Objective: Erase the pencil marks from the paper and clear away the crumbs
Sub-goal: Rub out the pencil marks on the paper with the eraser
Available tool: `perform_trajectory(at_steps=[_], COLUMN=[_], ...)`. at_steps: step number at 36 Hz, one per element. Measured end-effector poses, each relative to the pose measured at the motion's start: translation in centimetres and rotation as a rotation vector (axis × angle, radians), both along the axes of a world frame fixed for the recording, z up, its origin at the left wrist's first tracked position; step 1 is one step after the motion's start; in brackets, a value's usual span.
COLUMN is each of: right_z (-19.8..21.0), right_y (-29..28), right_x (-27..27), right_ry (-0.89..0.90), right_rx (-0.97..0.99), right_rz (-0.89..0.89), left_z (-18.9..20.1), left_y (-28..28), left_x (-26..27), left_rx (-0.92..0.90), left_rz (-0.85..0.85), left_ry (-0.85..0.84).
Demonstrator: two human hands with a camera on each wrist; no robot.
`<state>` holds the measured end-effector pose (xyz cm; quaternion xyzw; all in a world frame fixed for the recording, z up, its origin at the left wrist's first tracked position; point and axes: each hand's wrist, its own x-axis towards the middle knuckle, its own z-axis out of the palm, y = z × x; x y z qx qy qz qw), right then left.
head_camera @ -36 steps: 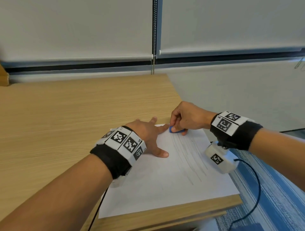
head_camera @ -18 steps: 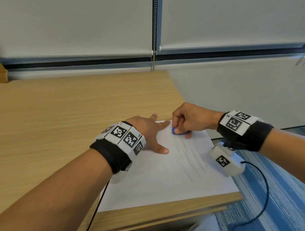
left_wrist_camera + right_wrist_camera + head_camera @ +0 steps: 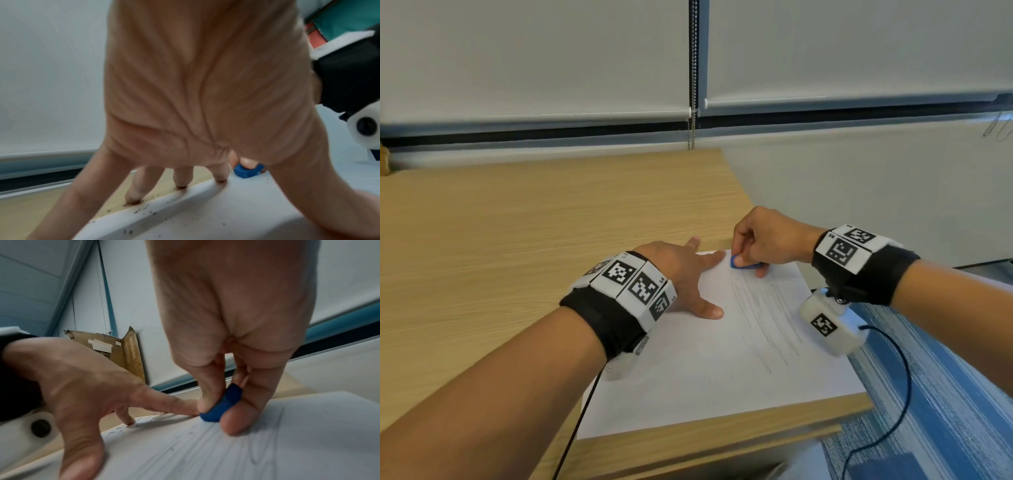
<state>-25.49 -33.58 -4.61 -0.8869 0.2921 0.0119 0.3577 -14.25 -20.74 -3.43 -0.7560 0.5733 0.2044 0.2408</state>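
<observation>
A white sheet of paper (image 3: 709, 370) lies at the desk's front right corner, with long grey pencil marks (image 3: 767, 315) down its right half. My right hand (image 3: 760, 246) pinches a small blue eraser (image 3: 741, 263) and presses it on the paper's far edge, at the top of the marks. In the right wrist view the eraser (image 3: 222, 407) sits between thumb and fingertips. My left hand (image 3: 681, 270) lies spread, fingers straight, pressing the paper's far left corner. Dark crumbs (image 3: 144, 211) dot the paper's edge by my left fingers (image 3: 180, 177). The eraser (image 3: 247, 171) shows beyond them.
The wooden desk (image 3: 517, 240) stretches away to the left and back. Its right edge drops to blue striped carpet (image 3: 945, 394). A black cable (image 3: 893, 394) hangs from the right wrist camera. A cardboard box (image 3: 115, 352) stands against the wall at the far left.
The right hand and eraser stay at the top of the pencil marks, shifting only slightly. The left hand keeps its place on the paper.
</observation>
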Motion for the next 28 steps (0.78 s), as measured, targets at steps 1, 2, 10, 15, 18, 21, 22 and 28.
perform_trajectory(at_steps=[1,2,10,15,18,21,22,28], right_z=[-0.1,-0.2,0.1,-0.2,0.0,0.4,0.4,-1.0], right_y=[0.1,0.3,0.8,0.9,1.3,1.2,1.2,2.0], right_x=[0.0,-0.1,0.0,-0.1,-0.9,-0.8,-0.7,-1.7], right_ry=[-0.024,-0.033,0.013,-0.037,0.104,0.098,0.061,-0.076], right_rx=[-0.007,0.000,0.026,0.038,0.104,0.067,0.041,-0.004], right_rz=[-0.027,-0.034,0.075,0.048,0.160,0.144,0.111,0.041], left_z=[0.0,-0.1,0.0,-0.3,-0.5,-0.3,-0.3,-0.4], left_y=[0.0,-0.1,0.0,0.1,0.0,-0.1,-0.1,-0.2], left_x=[0.0,0.0,0.0,0.3,0.3,0.2,0.2,0.3], left_rx=[-0.003,-0.004,-0.007,-0.034,-0.034,-0.018,-0.012,-0.015], left_rz=[0.000,0.002,0.002,-0.015,-0.023,-0.016,-0.013,-0.016], left_ry=[-0.004,-0.007,0.010,0.008,-0.013,-0.008,-0.006,-0.011])
